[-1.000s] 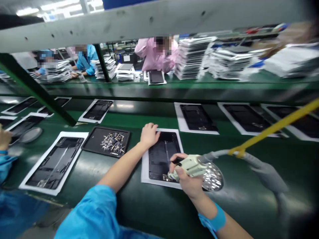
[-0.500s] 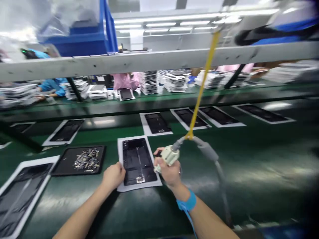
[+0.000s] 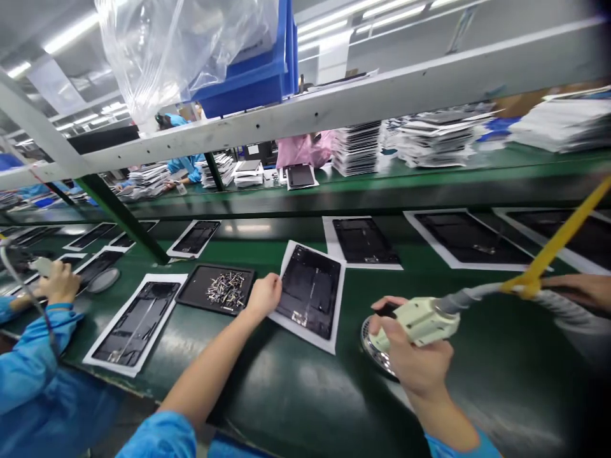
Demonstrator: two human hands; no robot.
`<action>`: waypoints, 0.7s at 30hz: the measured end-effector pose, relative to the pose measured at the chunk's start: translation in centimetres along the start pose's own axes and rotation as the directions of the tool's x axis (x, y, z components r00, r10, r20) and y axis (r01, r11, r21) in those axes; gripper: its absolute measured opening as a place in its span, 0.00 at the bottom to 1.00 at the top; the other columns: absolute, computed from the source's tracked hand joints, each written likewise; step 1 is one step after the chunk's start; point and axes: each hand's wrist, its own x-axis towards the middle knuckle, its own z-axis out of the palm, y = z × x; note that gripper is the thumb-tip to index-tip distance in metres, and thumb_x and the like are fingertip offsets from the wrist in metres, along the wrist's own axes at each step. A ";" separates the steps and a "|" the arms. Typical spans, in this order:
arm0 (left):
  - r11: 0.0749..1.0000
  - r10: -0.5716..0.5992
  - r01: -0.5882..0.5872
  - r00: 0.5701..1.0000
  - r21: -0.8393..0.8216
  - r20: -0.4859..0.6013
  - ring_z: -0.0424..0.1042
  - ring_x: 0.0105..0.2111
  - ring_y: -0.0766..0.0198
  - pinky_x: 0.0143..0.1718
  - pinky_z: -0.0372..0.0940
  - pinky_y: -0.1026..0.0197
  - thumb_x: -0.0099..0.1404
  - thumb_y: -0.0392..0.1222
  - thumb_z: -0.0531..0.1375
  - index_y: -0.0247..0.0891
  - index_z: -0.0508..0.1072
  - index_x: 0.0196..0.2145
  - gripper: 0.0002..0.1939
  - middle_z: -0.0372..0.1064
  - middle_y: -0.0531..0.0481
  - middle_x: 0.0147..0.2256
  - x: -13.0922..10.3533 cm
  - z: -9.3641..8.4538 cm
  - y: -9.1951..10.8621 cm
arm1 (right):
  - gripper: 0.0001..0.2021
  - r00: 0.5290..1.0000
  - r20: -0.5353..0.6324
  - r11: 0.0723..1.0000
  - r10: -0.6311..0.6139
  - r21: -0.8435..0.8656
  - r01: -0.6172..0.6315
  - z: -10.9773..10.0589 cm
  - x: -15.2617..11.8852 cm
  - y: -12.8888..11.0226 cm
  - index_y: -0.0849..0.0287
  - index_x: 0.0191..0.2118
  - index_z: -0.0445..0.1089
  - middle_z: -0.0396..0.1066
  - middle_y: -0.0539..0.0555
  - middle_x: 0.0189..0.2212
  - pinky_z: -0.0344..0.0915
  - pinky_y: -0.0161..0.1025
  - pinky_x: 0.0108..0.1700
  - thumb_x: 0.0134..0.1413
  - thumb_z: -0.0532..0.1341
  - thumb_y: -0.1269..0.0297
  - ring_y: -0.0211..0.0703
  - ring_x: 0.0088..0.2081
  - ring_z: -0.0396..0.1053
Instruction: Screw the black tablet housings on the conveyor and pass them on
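A black tablet shell lies on a white sheet in front of me, with a pale strip down its middle and small metal parts at its lower end. My left hand is closed at the left edge of that sheet, thumb side up; its fingertips are hidden. My right hand grips a pale green handheld tool with a round, studded metal rim, held low over the bench right of the shell. A grey cable leaves the tool and hangs from a yellow strap.
A black tray heaped with small metal parts stands left of my left hand. Another tablet shell lies farther left, near a co-worker's hand. More shells line the green bench. Another person's hand reaches in at right.
My right hand has carried the tool away from the shell's right edge, out to the right. The shell and sheet have turned, with my left hand still at their left edge. The view has swung left.
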 end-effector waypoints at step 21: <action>0.881 0.395 -0.437 0.890 0.184 0.226 0.70 0.58 0.58 0.61 0.62 0.61 0.72 0.44 0.58 0.44 0.75 0.56 0.17 0.73 0.46 0.56 14.6 1.4 7.3 | 0.14 0.997 0.026 0.987 -0.072 -0.141 0.075 0.1 0.5 -0.6 0.57 0.41 0.73 0.73 0.50 0.23 0.71 0.35 0.22 0.52 0.70 0.55 0.39 0.20 0.70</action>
